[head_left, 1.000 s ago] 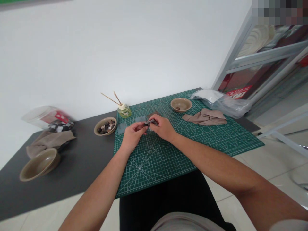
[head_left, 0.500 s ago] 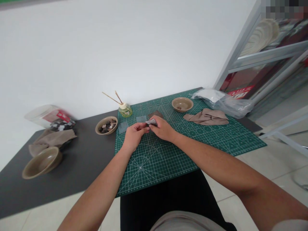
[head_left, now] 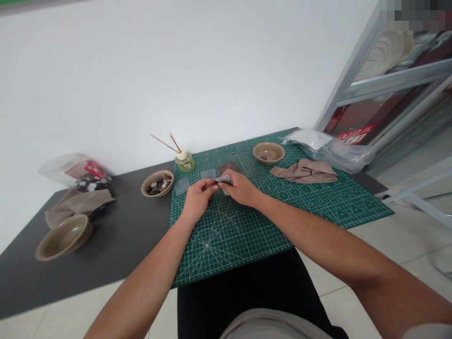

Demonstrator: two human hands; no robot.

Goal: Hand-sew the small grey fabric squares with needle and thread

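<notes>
Over the green cutting mat [head_left: 247,245], my two hands meet fingertip to fingertip. My right hand [head_left: 244,189] is closed on a small folded piece of grey sandpaper [head_left: 224,178], its edge showing between thumb and fingers. Thumb and fingers of my left hand [head_left: 196,198] are pinched against it on a small dark piece, mostly hidden by the fingertips. Behind the hands lie two flat grey sandpaper squares, one on the left [head_left: 181,186] and one farther back [head_left: 208,174]. A brown square [head_left: 229,167] sits just beyond my right hand.
Left of the mat stands a bowl of small dark and pale stones [head_left: 157,183]; nearby are a reed diffuser [head_left: 185,161], a clear jar [head_left: 67,168], a cloth [head_left: 79,202] and stacked bowls [head_left: 63,238]. Rightward are another bowl [head_left: 269,153], a brown cloth [head_left: 305,171] and a plastic bag [head_left: 328,148].
The grey sandpaper has turned and folded over in my right fingers, showing a lighter face. Both hands stay together in nearly the same place; the view has shifted slightly.
</notes>
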